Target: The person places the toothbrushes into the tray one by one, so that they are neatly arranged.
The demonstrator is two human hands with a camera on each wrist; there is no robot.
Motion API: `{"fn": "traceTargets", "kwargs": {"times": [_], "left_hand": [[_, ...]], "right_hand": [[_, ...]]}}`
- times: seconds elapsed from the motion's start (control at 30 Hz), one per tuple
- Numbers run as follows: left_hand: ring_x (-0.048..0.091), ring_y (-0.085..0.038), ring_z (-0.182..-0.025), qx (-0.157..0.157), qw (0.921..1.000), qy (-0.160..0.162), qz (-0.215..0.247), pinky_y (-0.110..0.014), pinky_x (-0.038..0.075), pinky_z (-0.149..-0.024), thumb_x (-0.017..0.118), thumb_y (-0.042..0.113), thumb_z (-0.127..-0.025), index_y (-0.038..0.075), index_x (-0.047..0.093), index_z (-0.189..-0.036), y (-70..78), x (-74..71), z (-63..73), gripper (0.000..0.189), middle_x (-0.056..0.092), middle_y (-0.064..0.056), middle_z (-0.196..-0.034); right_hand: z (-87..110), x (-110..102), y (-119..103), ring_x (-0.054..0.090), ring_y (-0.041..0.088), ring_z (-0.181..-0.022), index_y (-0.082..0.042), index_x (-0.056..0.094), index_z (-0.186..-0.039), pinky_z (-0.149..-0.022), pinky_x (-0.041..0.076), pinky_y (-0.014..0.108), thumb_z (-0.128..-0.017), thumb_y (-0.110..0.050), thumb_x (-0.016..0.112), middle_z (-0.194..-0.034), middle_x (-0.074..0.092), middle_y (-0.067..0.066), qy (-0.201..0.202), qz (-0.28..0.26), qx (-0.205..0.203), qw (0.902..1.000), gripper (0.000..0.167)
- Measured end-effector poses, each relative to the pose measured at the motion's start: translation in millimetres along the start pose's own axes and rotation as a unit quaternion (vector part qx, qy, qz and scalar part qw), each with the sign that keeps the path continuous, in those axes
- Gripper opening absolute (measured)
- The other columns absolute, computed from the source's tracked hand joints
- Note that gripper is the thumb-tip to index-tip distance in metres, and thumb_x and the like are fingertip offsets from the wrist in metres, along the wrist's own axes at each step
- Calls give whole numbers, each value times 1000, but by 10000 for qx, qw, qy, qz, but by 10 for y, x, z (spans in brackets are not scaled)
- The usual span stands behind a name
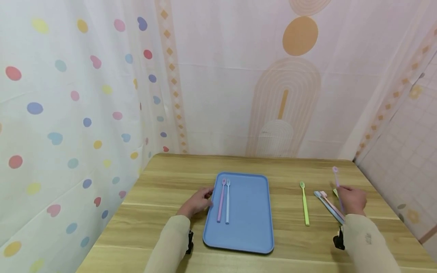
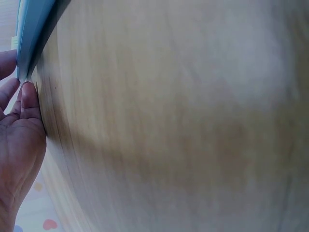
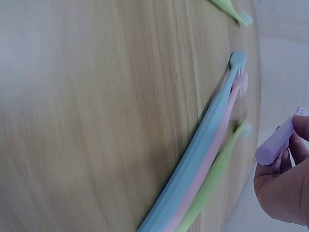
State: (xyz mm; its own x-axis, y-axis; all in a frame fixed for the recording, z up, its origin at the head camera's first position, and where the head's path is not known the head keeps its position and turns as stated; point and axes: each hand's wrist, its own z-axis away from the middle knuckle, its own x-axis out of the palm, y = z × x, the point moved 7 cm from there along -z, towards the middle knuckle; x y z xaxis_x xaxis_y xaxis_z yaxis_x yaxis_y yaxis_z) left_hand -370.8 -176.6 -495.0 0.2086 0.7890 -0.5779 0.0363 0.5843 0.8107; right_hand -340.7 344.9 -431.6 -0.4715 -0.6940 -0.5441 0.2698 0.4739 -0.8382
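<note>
My right hand (image 1: 353,199) grips a purple toothbrush (image 3: 276,145) by its handle, raised over the right side of the table with its head pointing away. Beneath it lie a blue toothbrush (image 3: 198,150), a pink toothbrush (image 3: 212,145) and a green toothbrush (image 3: 219,166), side by side. Fingertips of my left hand (image 1: 198,203) touch the left rim of a blue tray (image 1: 247,212). On the tray's left half, a pink-purple toothbrush (image 1: 221,201) and a light blue toothbrush (image 1: 227,203) lie side by side, heads toward the back.
Another green toothbrush (image 1: 305,204) lies between the tray and the group on the right. All of this is on a wooden table (image 1: 164,178). Patterned curtains (image 1: 218,94) hang behind and to the left of it.
</note>
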Motion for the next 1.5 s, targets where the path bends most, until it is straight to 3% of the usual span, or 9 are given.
{"fn": "traceTargets", "kwargs": {"times": [0.1, 0.33, 0.47, 0.67, 0.97, 1.07, 1.27, 1.5], "left_hand": [[45, -32, -116, -25, 10000, -11, 7, -52, 40, -98, 64, 3, -86, 4, 48, -146, 5, 6, 6, 62, 50, -14, -129], [45, -32, -114, 38, 10000, 7, -10, -53, 39, -100, 65, 1, -85, 3, 48, -146, -6, 15, 5, 63, 50, -14, -127], [45, -32, -115, 92, 9999, 7, -61, -53, 37, -102, 65, 1, -84, 1, 47, -146, -14, 17, 2, 64, 50, -14, -129], [45, -32, -115, 90, 10000, 22, -19, -53, 37, -102, 65, 0, -84, 2, 48, -145, -23, 22, -6, 63, 50, -14, -128], [45, -32, -115, 83, 10000, 34, -21, -53, 36, -103, 64, 0, -84, 2, 48, -145, -21, 26, -8, 64, 50, -14, -126], [44, -32, -115, 51, 10000, 26, -14, -53, 36, -103, 64, 0, -85, 3, 48, -146, -25, 27, -14, 63, 50, -14, -126], [45, -32, -115, 66, 10000, 28, -37, -53, 36, -104, 64, 0, -85, 2, 47, -146, -23, 17, -22, 64, 50, -15, -126], [45, -32, -115, 55, 10000, 31, 20, -53, 36, -104, 64, 0, -84, 2, 47, -146, -20, 12, -31, 65, 50, -15, -126]], "right_hand": [[34, 68, -27, 54, 44, -106, 11, 62, -122, -74, 44, 38, -94, -22, 55, -120, 59, 32, -56, -88, 100, 9999, 44], [110, 237, -109, 50, 45, -118, 11, 60, -126, -97, 40, 49, -95, -22, 56, -129, 55, 32, -199, -399, 296, 9986, 46], [145, 328, -153, 56, 38, -108, 10, 62, -125, -82, 45, 37, -94, -21, 59, -121, 62, 29, -239, -522, 360, 9977, 44], [192, 479, -220, 60, 20, -79, 8, 64, -122, -59, 45, 23, -91, -17, 63, -95, 70, 18, -277, -787, 487, 9953, 40], [297, 754, -324, 55, 10, -64, 9, 66, -118, -54, 46, 22, -90, -15, 63, -84, 69, 10, -344, -1106, 456, 9922, 37], [343, 829, -374, 57, 15, -68, 10, 68, -115, -59, 47, 24, -88, -13, 64, -84, 69, 12, -266, -1167, 376, 9921, 35], [444, 965, -505, 61, 35, -94, 9, 69, -113, -81, 49, 43, -90, -15, 62, -105, 68, 24, -240, -874, 125, 9958, 34], [534, 1111, -635, 61, 34, -87, 10, 71, -106, -76, 47, 39, -87, -13, 65, -94, 70, 21, -168, -825, -146, 9963, 30]]}}
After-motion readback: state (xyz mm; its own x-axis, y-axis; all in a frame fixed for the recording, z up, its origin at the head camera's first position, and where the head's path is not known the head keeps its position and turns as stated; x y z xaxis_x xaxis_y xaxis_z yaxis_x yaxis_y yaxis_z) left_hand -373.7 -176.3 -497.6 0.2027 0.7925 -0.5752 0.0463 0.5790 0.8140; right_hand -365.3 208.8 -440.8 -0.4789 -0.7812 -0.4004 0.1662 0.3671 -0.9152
